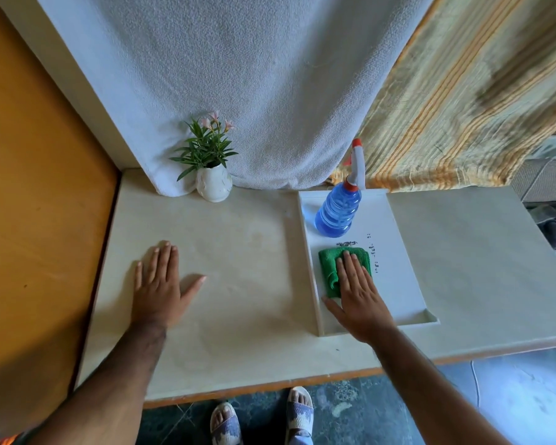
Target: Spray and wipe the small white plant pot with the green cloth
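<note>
The small white plant pot (pixel 214 185) with green leaves and pink flowers stands at the back of the counter, against a hanging white towel. A blue spray bottle (pixel 338 209) with a white and red trigger head stands upright at the far end of a white tray (pixel 405 274). The folded green cloth (pixel 329 268) lies on the tray, nearer to me. My right hand (pixel 357 290) lies flat on top of the cloth, fingers straight, covering its right part. My left hand (pixel 161 284) rests flat and open on the bare counter, well in front of the pot.
The cream counter (pixel 238 300) has an orange wall (pixel 39 220) on its left. A white towel (pixel 238 75) and a striped curtain (pixel 463 91) hang behind it. The counter's front edge is near my sandalled feet (pixel 260 419).
</note>
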`<state>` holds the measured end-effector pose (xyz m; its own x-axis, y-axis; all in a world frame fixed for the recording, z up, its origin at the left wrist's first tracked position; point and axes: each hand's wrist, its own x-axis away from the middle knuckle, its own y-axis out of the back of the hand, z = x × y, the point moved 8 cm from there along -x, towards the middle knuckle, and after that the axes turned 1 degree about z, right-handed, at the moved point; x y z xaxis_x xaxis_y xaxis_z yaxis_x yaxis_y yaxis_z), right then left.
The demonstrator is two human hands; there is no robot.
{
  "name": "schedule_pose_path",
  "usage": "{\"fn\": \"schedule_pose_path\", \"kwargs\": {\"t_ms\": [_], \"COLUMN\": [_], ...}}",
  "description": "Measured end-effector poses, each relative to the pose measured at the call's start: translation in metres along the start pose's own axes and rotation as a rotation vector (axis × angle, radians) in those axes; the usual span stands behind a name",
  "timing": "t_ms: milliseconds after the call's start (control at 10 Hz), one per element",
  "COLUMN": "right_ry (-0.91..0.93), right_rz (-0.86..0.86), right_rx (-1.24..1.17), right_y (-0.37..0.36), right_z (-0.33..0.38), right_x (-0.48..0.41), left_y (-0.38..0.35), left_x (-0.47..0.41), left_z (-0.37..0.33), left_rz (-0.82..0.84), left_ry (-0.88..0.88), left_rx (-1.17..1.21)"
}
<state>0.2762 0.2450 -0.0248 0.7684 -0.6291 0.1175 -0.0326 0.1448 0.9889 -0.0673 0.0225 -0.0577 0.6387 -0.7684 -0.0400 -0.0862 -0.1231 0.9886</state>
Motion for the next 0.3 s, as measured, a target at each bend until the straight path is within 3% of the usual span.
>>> {"fn": "schedule_pose_path", "kwargs": {"t_ms": [100,200,300], "right_ry": [-0.041,-0.009,0.072], "right_rz": [0.09,0.012,-0.202], "right_rx": [0.013,-0.015,-0.023], "right_y": [-0.003,0.023,0.075], "right_z": [-0.003,0.003,0.009], "right_x": [-0.003,-0.001,0.004], "left_y": [-0.006,0.002,0.034], "left_x": [-0.004,-0.003,0.006], "left_z": [0.002,-0.002,-0.022], "left_rz": [0.105,0.24,0.162], "left_ry": [0.038,0.065,0.004], "left_rx": [-0.008,0.032,0.041]}}
